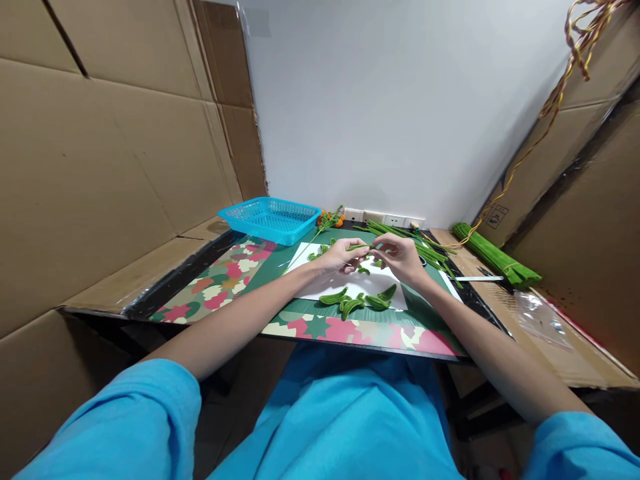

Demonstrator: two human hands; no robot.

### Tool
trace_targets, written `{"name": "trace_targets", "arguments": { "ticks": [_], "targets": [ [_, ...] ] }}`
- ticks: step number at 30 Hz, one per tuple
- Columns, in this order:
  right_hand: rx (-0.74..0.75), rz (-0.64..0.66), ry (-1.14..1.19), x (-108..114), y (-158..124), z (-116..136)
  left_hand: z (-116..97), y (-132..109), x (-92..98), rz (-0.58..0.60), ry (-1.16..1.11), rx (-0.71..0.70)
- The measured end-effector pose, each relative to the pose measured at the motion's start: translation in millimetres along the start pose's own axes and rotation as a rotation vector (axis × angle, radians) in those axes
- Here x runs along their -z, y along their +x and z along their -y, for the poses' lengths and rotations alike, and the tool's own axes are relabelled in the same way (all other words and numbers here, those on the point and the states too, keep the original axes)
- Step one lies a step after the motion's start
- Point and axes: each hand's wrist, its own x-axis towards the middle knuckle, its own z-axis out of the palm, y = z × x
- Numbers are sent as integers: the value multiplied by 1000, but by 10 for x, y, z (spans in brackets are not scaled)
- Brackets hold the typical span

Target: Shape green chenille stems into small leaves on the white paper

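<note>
My left hand (343,255) and my right hand (400,257) meet over a white sheet (320,283) on the table. Both pinch the same green pipe cleaner (358,247), fingers closed on it, one hand at each end. Below the hands, several bent green pipe-cleaner leaves (357,299) lie on the sheet. A few more small green pieces (317,253) lie left of my left hand.
A blue plastic basket (270,219) stands at the back left. A stem with orange flowers (330,219) lies beside it. Loose green pipe cleaners (405,239) and a tied bundle (495,255) lie at the right. Cardboard walls close in both sides; the table has a camouflage-pattern mat (220,280).
</note>
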Motion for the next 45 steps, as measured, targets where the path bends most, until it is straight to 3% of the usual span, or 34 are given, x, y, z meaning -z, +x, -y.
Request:
{"name": "trace_targets", "arguments": {
  "ticks": [18, 27, 31, 38, 45],
  "targets": [
    [-45, 5, 72, -32, -33, -12, -25, -26, -9, 72, -70, 74],
    [-8, 6, 58, -35, -28, -13, -28, -42, -30, 101, -77, 29],
    [30, -23, 54, -22, -15, 15, -10, -28, -27, 94, -77, 29],
    [-48, 53, 30, 62, 37, 75, 11, -2, -21, 13, -104, 4],
    [-93, 37, -10, 53, 22, -1, 14, -24, -59, 27, -25, -5]
  ]
}}
